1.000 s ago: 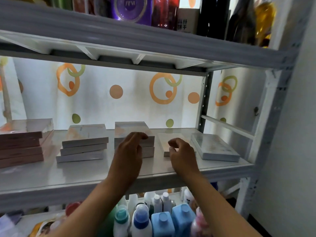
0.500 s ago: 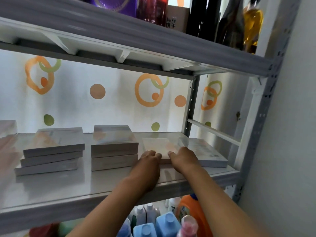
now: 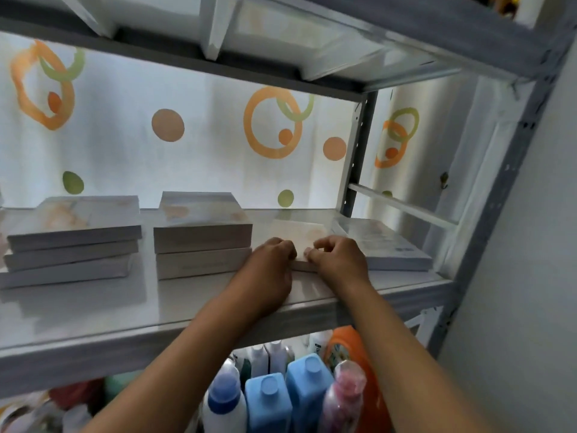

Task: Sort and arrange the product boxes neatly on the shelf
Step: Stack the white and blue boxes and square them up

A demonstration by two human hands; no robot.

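Two box stacks (image 3: 201, 234) crowd the left hand (image 3: 270, 267).

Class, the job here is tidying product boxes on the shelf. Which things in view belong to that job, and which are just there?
Job: flat box held by left hand and right hand; two-box stack; three-box stack; right-end box; shelf.
Just there: bottles below; spotted curtain.

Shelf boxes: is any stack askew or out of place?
Yes. The left stack is fanned, its three boxes' edges stepped. The middle stack looks squarer. Both hands grip a single flat box not yet stacked.
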